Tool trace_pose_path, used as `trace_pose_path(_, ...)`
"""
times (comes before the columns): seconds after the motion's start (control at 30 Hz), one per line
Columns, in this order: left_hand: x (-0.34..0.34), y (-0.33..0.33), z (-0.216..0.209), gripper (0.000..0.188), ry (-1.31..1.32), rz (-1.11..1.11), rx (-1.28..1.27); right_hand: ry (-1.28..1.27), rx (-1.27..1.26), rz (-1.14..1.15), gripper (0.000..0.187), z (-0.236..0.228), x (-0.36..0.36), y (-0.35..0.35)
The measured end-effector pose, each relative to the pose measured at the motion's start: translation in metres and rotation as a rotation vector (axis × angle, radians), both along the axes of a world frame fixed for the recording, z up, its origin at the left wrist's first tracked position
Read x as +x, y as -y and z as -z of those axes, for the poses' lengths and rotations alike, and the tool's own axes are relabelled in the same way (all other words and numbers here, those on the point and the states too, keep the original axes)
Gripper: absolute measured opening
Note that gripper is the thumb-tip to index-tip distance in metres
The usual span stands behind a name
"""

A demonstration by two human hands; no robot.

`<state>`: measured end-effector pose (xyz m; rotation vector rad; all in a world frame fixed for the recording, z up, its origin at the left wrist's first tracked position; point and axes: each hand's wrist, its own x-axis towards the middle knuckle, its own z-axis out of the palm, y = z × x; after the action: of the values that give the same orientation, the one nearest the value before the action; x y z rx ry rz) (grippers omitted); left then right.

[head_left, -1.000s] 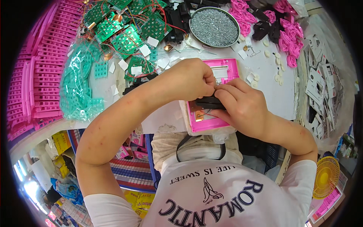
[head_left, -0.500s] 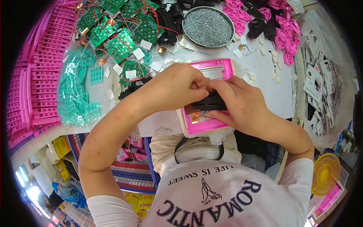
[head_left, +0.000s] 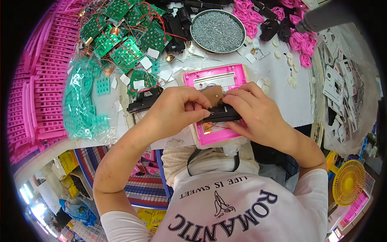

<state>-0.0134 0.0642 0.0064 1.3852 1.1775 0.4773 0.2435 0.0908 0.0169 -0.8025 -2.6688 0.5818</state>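
Note:
A bright pink plastic frame (head_left: pixel 238 72) lies on a pale pad at the table's front edge. Across its middle sits a long black plastic part (head_left: pixel 223 114), with a brown circuit board (head_left: pixel 213 95) tilted up just behind it. My left hand (head_left: pixel 181 108) pinches at the left end of the black part. Whatever is between its thumb and forefinger is too small to make out. My right hand (head_left: pixel 258 115) grips the black part's right end, fingers behind and thumb in front. Thin wires and a coppery piece (head_left: pixel 207 128) show inside the frame.
Behind the frame stands a round tin of screws (head_left: pixel 219 31). Green circuit boards (head_left: pixel 129 52) with red wires lie to its left, beside bagged teal pieces (head_left: pixel 80 97) and stacked pink frames (head_left: pixel 44 80). A dark grey rod-shaped object (head_left: pixel 326 18) juts in at upper right above pink parts (head_left: pixel 302 44).
My left hand has drawn back toward me and lower, and the brown board now shows. My right hand stays on the black part. The grey rod-shaped object has come into view.

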Motion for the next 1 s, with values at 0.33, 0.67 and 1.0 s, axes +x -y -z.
trace_pose_path(0.33, 0.003, 0.006, 0.011, 0.009, -0.259, -0.165, 0.769, -0.171, 0.010, 0.023, 0.061, 0.004, -0.012, -0.007)
trace_pose_path(0.67, 0.009, 0.009, 0.015, 0.012, -0.220, -0.218, 0.811, -0.269, -0.116, 0.078, 0.059, -0.001, -0.021, -0.003)
trace_pose_path(1.0, 0.005, 0.007, 0.016, 0.014, -0.190, -0.130, 0.928, -0.221, -0.070, 0.050, 0.073, -0.001, -0.021, -0.015)
